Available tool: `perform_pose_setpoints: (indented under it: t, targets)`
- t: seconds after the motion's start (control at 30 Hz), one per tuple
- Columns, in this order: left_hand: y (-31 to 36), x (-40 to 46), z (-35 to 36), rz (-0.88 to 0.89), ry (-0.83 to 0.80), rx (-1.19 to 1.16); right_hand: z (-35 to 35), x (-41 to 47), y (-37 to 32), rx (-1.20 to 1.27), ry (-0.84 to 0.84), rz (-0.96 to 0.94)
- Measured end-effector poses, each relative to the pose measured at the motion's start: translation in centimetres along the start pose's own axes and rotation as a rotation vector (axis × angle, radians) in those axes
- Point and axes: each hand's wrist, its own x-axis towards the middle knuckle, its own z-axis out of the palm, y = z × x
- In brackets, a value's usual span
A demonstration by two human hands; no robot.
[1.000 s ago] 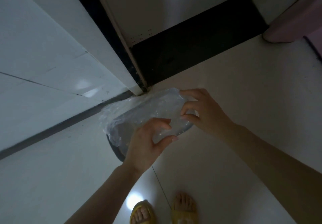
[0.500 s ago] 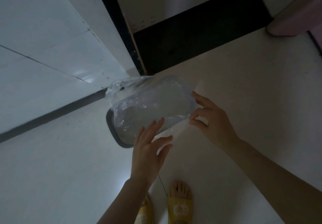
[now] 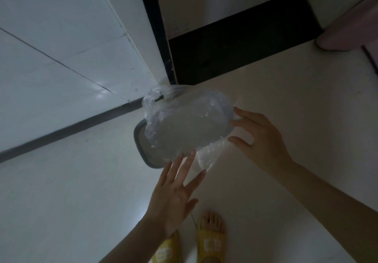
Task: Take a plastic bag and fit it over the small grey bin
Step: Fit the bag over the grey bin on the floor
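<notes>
Head view: plastic bag (image 3: 190, 123) over bin (image 3: 141, 140); no legible writing.

A pale, glossy floor (image 3: 286, 119) fills most of the view, dimly lit. White wall tiles (image 3: 51, 47) stand at the left above a dark grey skirting strip (image 3: 67, 128). A black threshold (image 3: 235, 47) runs along a doorway. Two yellow slippers (image 3: 210, 244) show at the bottom edge. A pink object (image 3: 351, 29) sits at the upper right.

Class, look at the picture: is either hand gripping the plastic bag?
No: the left hand and right hand are both open with straight fingers beside the plastic bag.
</notes>
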Motion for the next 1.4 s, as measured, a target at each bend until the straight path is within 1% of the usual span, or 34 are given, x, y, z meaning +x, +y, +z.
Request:
perform_pose_setpoints:
  t: [0.07, 0.2, 0.27, 0.3, 0.33, 0.37, 0.43, 0.47, 0.5, 0.53, 0.6, 0.67, 0.73, 0.87, 1.0, 1.07, 1.13, 1.2, 1.23, 1.3, 1.4]
  targets:
    - [-0.9, -1.1, -0.5, 0.084, 0.006, -0.011, -0.5, 1.8, -1.1, -0.049, -0.051, -0.071]
    - [-1.9, -1.9, -2.1, 0.213, -0.152, 0.091, 0.0, 5.6, -2.8, -0.226, -0.370, -0.198]
    - [-2.0, -1.9, -2.2, 0.229, -0.201, 0.046, 0.7, 6.6, -2.8, -0.345, -0.479, -0.256]
    - [-2.0, -1.8, -2.5, 0.252, -0.160, 0.034, 0.9, 6.9, -2.7, -0.385, -0.514, -0.263]
    - [-2.2, -1.5, -2.9, 0.280, -0.078, 0.013, 1.2, 6.9, -2.6, -0.408, -0.532, -0.256]
    - [-2.4, -1.1, -3.6, 0.284, 0.031, -0.059, 1.3, 6.9, -2.4, -0.415, -0.529, -0.242]
    - [-3.7, 0.3, -5.0, 0.156, 0.250, -0.380, 1.4, 6.5, -2.0, -0.416, -0.469, -0.225]
    - [-4.4, 1.2, -5.8, 0.068, 0.343, -0.451, 1.4, 6.3, -1.9, -0.412, -0.424, -0.233]
    - [-5.2, 2.0, -6.4, -0.014, 0.377, -0.408, 1.3, 6.0, -1.9, -0.403, -0.380, -0.251]
    - [-5.9, 2.7, -6.6, -0.071, 0.359, -0.330, 1.2, 5.8, -1.9, -0.392, -0.343, -0.279]
    - [-7.1, 3.7, -6.5, -0.149, 0.217, -0.236, 1.0, 5.7, -2.1, -0.394, -0.314, -0.347]
    - [-8.2, 4.0, -5.6, -0.206, 0.110, -0.152, 1.1, 6.1, -2.3, -0.436, -0.376, -0.399]
    - [-8.8, 4.5, -4.9, -0.233, 0.076, -0.089, 1.4, 6.8, -2.4, -0.465, -0.464, -0.404]
    - [-9.6, 6.0, -4.4, -0.273, 0.016, -0.125, 2.0, 7.8, -2.3, -0.558, -0.571, -0.354]
    - [-10.8, 6.9, -4.2, -0.263, -0.082, -0.175, 1.9, 7.6, -2.2, -0.635, -0.565, -0.367]
    - [-11.2, 7.1, -4.5, -0.230, -0.069, -0.180, 1.9, 7.4, -2.7, -0.543, -0.535, -0.372]
    - [-11.3, 6.9, -5.0, -0.208, 0.028, -0.171, 2.0, 7.5, -3.5, -0.449, -0.489, -0.390]
    - [-11.1, 6.1, -5.3, -0.166, 0.139, -0.156, 2.3, 7.7, -4.1, -0.428, -0.476, -0.440]
    - [-11.0, 5.7, -5.3, -0.144, 0.162, -0.150, 2.5, 7.9, -4.3, -0.436, -0.483, -0.463]
    - [-10.6, 4.8, -5.0, -0.130, 0.119, -0.132, 2.9, 8.4, -4.3, -0.470, -0.521, -0.484]
    - [-10.6, 4.7, -3.8, -0.203, 0.036, -0.156, 3.4, 9.3, -3.7, -0.533, -0.602, -0.477]
